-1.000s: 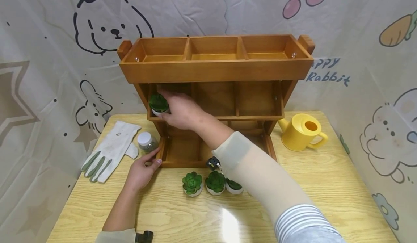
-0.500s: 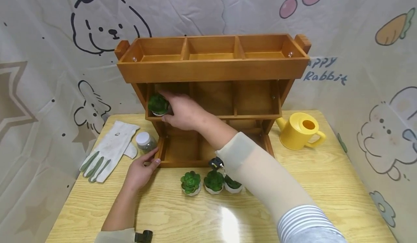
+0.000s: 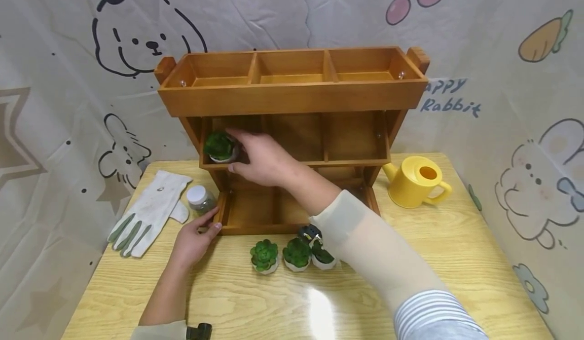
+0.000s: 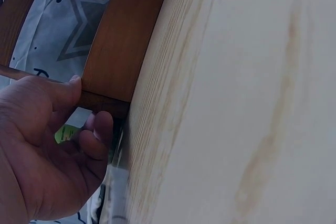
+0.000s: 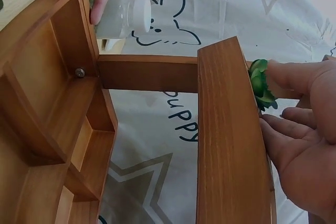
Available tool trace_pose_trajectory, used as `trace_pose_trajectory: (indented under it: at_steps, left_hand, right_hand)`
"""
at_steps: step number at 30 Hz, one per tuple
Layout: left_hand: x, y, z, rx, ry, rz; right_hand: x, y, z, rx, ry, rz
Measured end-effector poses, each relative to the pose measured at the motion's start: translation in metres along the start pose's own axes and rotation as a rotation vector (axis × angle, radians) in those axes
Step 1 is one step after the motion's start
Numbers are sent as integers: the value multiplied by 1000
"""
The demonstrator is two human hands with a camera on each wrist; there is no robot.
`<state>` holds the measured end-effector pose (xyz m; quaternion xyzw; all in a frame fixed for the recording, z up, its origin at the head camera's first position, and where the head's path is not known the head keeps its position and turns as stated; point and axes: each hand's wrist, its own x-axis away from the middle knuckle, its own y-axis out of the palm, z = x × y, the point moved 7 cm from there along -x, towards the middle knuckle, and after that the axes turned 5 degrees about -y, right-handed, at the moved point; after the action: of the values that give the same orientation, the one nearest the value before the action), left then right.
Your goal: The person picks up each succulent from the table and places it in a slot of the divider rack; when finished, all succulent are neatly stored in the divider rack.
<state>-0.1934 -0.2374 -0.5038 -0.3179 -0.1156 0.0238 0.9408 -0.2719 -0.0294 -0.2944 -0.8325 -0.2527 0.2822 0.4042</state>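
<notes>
A three-tier wooden shelf (image 3: 292, 99) stands on the table. In its middle tier's left compartment sits a potted succulent (image 3: 220, 146). My right hand (image 3: 264, 158) is just to the right of that plant, fingers spread; in the right wrist view, the hand (image 5: 310, 124) has a fingertip at the green leaves (image 5: 260, 83), the pot hidden behind the board. My left hand (image 3: 192, 241) grips the bottom tier's front left corner; in the left wrist view, the hand (image 4: 58, 145) has its thumb on the wood (image 4: 123, 40) and fingers curled below.
Three potted succulents (image 3: 264, 255) stand in a row before the shelf. Left of it are a white-lidded jar (image 3: 199, 199) and a glove (image 3: 155, 203) with green-striped fingers. A yellow watering can (image 3: 412, 182) stands at the right. Behind hangs a printed cloth (image 3: 269, 10).
My right hand has loosened from the succulent and drawn slightly right, its fingers wider apart. The plant remains in the compartment. My left hand keeps its grip on the corner; the head view has shifted slightly.
</notes>
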Motion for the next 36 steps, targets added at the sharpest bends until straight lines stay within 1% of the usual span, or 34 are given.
trace_pose_trajectory:
  at_steps: [7,14,19,22,27,36]
  left_hand:
    - [4,-2,3,-19,1,-5]
    - [2,-3,3,-10,4,-6]
    - [3,-2,2,-11,-14,-19]
    - [3,-1,2,-13,-15,-26]
    - [2,-2,1,-11,-14,-19]
    - [1,-1,1,-5,-10,-18]
  right_hand:
    - [17,-2,0,-66,-22,15]
    - [37,-6,2,-178,-29,78]
    - [49,-6,3,-176,-31,90]
    - [56,-7,3,-175,-28,95]
    - [65,-6,4,-173,-25,105]
    - [85,-6,9,-232,-56,154]
